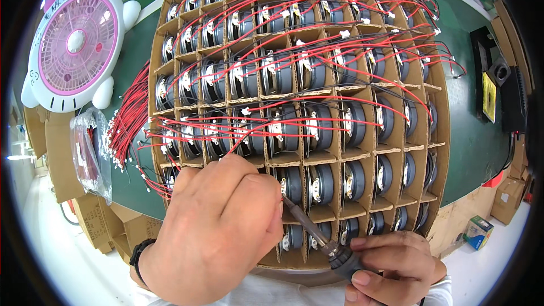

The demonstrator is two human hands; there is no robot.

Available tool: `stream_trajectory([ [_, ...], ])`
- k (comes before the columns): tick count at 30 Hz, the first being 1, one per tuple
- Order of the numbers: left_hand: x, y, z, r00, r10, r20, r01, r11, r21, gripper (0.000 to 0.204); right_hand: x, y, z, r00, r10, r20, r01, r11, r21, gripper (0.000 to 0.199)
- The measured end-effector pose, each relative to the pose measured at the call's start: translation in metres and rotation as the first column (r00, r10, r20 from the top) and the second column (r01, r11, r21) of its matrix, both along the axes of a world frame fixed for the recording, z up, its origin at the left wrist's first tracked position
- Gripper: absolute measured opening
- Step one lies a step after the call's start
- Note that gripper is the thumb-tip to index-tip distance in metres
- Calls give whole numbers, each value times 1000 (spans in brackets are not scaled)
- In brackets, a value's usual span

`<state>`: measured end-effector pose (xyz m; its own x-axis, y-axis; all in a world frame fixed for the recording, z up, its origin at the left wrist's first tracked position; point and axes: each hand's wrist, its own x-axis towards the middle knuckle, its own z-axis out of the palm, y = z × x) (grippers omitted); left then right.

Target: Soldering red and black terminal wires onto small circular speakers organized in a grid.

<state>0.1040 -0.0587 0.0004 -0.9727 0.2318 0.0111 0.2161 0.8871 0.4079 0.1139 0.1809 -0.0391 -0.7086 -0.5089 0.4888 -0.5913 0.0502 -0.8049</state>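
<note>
Green tabletop [473,153] underlies round, dark speakers [324,183] and a black-handled soldering iron [343,260].

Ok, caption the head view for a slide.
Right hand holding a soldering iron, left hand close by, over round speakers in a divided cardboard box.

We've got a soldering iron [328,246] with a black handle [346,262] and silvery shaft [307,225]. Speakers [323,127] are dark grey with whitish terminal strips [313,126], divided carton [324,213] plain brown. We see wires [130,120] in red and black, white plugs [345,34]. Our bench [473,161] is green, fan [76,41] pink and white, wristband [137,256] black, pad [489,96] yellow.
</note>
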Motion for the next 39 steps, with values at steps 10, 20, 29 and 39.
stream_trajectory([
  [10,-2,2,3,1000,12,25,-12,1000,6,27,3,-1,-1,999,-8,-36,10,999,32,19],
  [20,-4,-1,2,999,-13,42,12,999,39,26,4,-4,-3,987,-77,-143,88,993,72,15],
  [29,-6,0,3,998,-4,60,1,998,60,24,4,-6,-5,982,-102,-159,112,992,52,17],
  [39,-7,0,5,997,-3,78,-1,998,55,21,4,-4,-6,981,-92,-170,101,994,41,17],
])
